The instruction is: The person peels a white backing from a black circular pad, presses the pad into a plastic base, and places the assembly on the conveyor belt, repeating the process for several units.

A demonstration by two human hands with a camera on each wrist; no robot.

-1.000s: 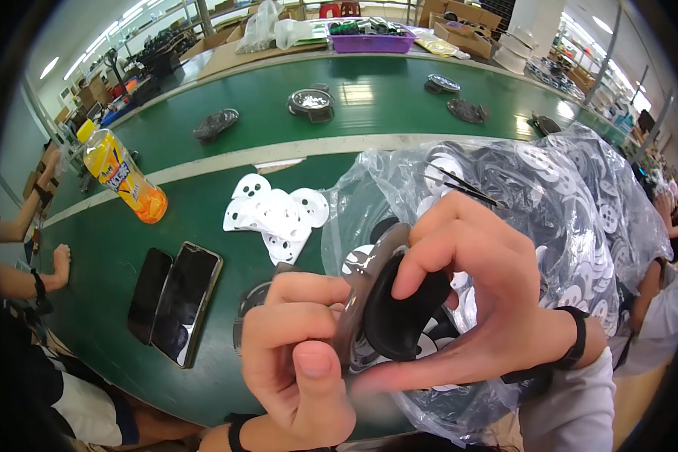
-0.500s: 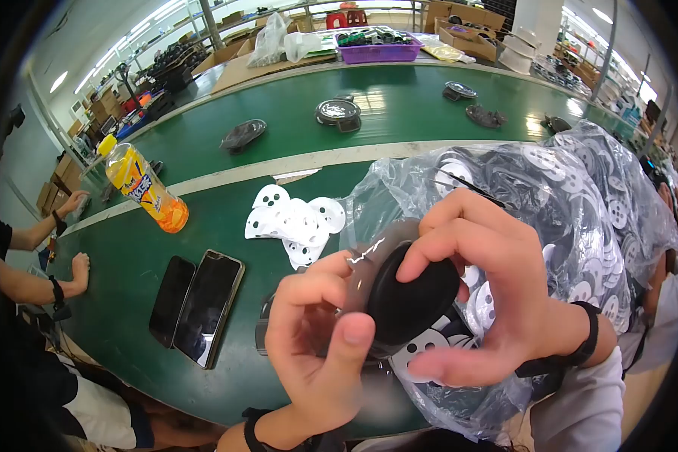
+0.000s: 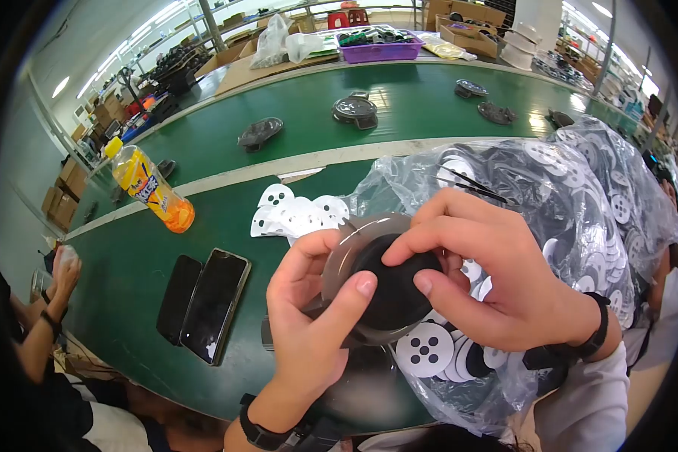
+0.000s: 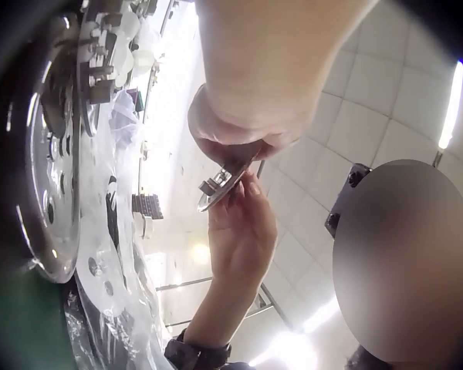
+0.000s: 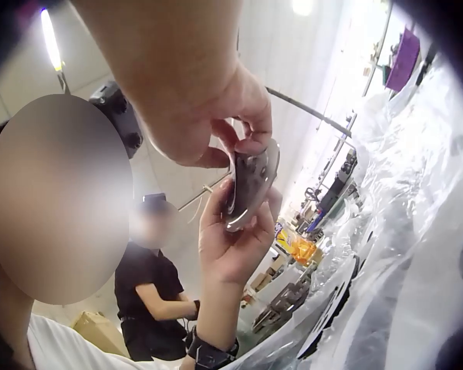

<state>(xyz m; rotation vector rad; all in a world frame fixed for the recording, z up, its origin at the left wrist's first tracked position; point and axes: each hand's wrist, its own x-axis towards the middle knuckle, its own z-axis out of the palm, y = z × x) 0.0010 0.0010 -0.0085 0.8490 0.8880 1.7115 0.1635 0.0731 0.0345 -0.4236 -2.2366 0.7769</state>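
Note:
A round, smoky translucent plastic housing (image 3: 343,260) is tilted up in front of me over the table. My left hand (image 3: 305,316) grips its left side, thumb on the near face and fingers behind. Against the housing's face lies a black round pad (image 3: 403,297). The index fingertip and thumb of my right hand (image 3: 497,275) pinch at this pad's upper right part. In the right wrist view the housing (image 5: 266,185) is edge-on between both hands. Below the hands, white discs with holes (image 3: 410,358) lie at the clear plastic bag (image 3: 395,181).
More white discs (image 3: 301,215) are heaped on the green table. Two phones (image 3: 217,305) lie at left, with an orange drink bottle (image 3: 154,188) behind them. Black tweezers (image 3: 474,184) rest on the bag. Several housings (image 3: 354,111) sit on the far green strip. Another person's hand (image 3: 66,275) is at far left.
The housing has turned from nearly edge-on to face me with its black pad. My right thumb has come up from below onto the pad. The other person's hand has lifted off the table.

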